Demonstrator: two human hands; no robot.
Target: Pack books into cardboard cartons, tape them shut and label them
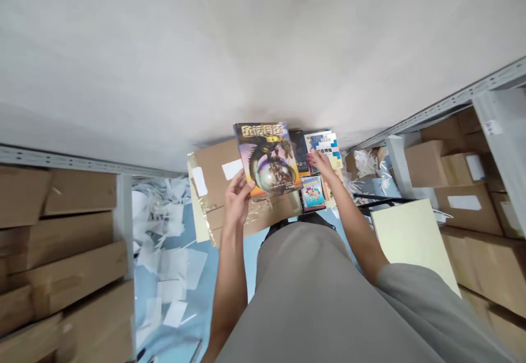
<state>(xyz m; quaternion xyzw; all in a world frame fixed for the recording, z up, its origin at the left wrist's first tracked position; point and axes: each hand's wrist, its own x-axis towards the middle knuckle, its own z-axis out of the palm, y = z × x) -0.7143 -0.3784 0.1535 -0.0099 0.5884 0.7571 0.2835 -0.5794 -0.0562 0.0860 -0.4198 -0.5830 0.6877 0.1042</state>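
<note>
My left hand is closed on the lower left edge of a book, thumb on its front. The cover shows a dragon above a shiny globe, with large yellow Chinese characters. My right hand is over the books to the right, fingers apart and nothing visibly gripped; whether it touches a cover is unclear. Under it are a white-and-blue book and a dark book. A small light-blue book with cartoon figures lies nearer me. Beneath the dragon book is a brown cardboard box with white labels.
Shelves of cardboard boxes stand on the left, with more boxes on the right. Loose paper sheets litter the blue floor. A pale yellow board is at my right. A white wall rises ahead.
</note>
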